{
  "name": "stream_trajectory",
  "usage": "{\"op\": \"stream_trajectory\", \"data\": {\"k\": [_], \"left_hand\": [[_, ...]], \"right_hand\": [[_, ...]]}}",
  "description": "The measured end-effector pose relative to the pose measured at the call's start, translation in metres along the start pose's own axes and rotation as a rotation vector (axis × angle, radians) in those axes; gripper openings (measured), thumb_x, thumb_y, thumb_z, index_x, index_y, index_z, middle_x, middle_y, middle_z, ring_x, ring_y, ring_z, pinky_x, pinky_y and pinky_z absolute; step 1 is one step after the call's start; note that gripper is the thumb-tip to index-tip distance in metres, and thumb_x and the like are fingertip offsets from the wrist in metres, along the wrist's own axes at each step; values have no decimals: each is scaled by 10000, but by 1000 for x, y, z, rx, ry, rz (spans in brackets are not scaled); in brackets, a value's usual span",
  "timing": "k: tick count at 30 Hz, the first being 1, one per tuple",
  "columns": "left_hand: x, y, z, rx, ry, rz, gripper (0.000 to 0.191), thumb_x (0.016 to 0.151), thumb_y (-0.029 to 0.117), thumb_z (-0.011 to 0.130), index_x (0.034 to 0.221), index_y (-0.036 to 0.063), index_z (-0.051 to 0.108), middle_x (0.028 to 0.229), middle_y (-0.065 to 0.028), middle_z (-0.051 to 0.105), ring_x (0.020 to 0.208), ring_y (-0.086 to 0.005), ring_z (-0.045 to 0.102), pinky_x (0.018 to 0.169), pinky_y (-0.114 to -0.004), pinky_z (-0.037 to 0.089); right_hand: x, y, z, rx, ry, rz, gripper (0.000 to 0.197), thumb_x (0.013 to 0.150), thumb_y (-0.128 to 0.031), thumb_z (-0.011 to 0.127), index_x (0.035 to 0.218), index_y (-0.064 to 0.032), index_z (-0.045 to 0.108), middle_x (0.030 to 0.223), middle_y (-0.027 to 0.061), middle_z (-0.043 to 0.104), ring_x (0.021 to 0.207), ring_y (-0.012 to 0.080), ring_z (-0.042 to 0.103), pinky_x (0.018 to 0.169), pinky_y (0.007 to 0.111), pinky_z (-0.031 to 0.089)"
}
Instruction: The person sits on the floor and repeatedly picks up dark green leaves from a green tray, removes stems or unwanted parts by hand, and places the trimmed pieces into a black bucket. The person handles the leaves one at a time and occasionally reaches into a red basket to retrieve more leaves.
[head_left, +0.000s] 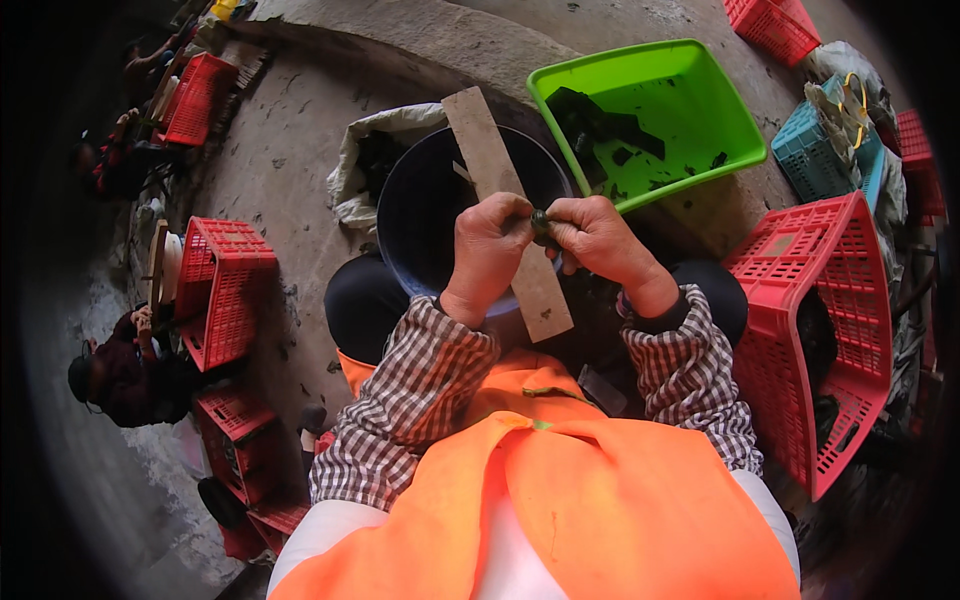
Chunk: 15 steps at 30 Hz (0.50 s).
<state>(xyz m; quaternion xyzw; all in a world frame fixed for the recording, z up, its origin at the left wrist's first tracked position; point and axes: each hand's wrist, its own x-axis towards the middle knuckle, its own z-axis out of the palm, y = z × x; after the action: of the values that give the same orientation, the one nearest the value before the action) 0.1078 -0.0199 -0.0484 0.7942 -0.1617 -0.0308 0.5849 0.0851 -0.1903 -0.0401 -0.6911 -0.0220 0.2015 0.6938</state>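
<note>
My left hand (487, 244) and my right hand (600, 236) meet over a wooden board, pinching a small, glossy dark green piece (539, 220) between their fingertips. It looks like a folded or knotted strip of kelp, though the fingers cover part of it. Beneath them the long plank (486, 142) lies across a round, dark-walled tub (409, 202) standing between my knees. A thin pale sliver (462, 172) shows beside the plank. Beyond my right hand, a bright green plastic basin (701, 112) holds dark, wet-looking strips (611, 124) and scraps.
Behind the tub stands a white woven sack (349, 180) with dark contents. A red plastic crate (772, 300) lies on its side at my right, near a teal crate (814, 142). More red crates (232, 285) line the left, where a person (131, 367) sits working.
</note>
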Motion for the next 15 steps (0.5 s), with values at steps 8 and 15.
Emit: {"op": "stream_trajectory", "data": {"k": [8, 15], "left_hand": [[-5, 7, -9, -119, -213, -145, 129, 791, -36, 617, 916, -22, 644, 722, -50, 639, 628, -90, 587, 567, -211, 468], [0, 1, -12, -400, -38, -345, 43, 852, 25, 595, 872, -13, 600, 687, -23, 587, 566, -71, 532, 523, -205, 430]], "right_hand": [[-3, 2, 1, -287, 161, -78, 98, 879, -67, 560, 831, 2, 610, 633, 28, 600, 475, 67, 537, 424, 194, 419], [-1, 5, 8, -236, 242, -315, 70, 879, -48, 566, 864, -5, 620, 605, 26, 591, 457, 61, 516, 419, 206, 413]]}}
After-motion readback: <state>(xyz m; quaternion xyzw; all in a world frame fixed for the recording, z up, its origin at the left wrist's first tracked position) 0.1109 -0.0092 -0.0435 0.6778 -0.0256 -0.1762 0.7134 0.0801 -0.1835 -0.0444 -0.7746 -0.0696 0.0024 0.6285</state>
